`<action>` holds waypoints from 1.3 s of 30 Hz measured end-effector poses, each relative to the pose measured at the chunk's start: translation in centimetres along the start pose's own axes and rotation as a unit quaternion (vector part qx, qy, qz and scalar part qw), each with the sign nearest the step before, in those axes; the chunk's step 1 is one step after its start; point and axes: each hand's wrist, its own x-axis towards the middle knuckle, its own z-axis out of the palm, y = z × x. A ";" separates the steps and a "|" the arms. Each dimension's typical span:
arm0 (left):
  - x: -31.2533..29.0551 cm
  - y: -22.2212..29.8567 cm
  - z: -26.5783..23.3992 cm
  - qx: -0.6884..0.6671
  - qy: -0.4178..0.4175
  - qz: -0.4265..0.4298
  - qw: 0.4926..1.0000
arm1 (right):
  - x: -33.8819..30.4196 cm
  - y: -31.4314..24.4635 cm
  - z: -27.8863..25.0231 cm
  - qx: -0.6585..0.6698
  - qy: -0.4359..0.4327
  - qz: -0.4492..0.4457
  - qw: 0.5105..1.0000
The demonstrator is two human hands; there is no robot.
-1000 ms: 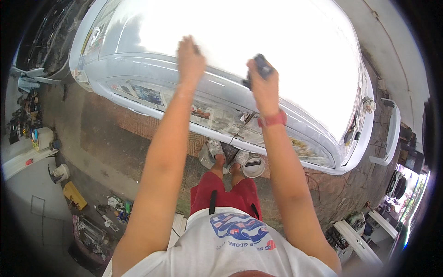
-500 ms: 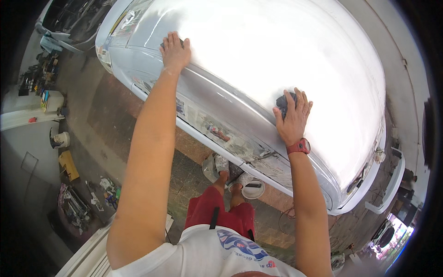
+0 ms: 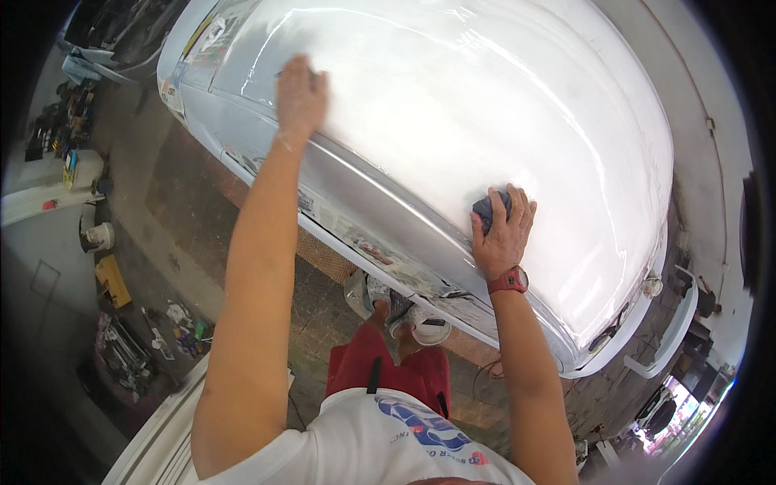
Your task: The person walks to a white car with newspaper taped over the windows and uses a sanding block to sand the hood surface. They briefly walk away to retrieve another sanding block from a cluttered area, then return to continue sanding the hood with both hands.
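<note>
A glossy white car roof [image 3: 436,121] spreads out in front of me, its side edge running diagonally toward the lower right. My left hand [image 3: 301,97] is on the roof's far left part, smeared by motion; a dark edge of a cloth or pad shows beneath its fingers. Near the roof's side edge, my right hand [image 3: 503,234] presses a crumpled dark grey cloth [image 3: 483,212] against the white surface, fingers partly over it. A red watch [image 3: 509,280] circles my right wrist.
Newspaper [image 3: 356,240] covers the car's side windows. By my feet stands a white bucket [image 3: 431,330]. A loose white bumper-like part [image 3: 671,327] lies at right. Tools and a yellow box-like object [image 3: 112,280] lie on the floor at left.
My right hand has slid slightly left and nearer to me with the grey cloth. My left hand has shifted a little left and is now blurred. The view has moved slightly.
</note>
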 end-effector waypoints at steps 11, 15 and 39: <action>-8.1 14.7 2.2 -0.030 0.024 -0.037 0.999 | -0.2 0.1 -0.1 0.020 0.033 -0.006 0.999; -12.7 20.3 1.7 -0.056 0.009 0.002 0.998 | -0.9 1.0 0.2 0.093 0.066 0.011 0.993; -13.4 18.1 1.6 0.044 0.020 0.102 0.994 | -8.4 5.6 -2.8 0.045 -0.052 -0.091 0.993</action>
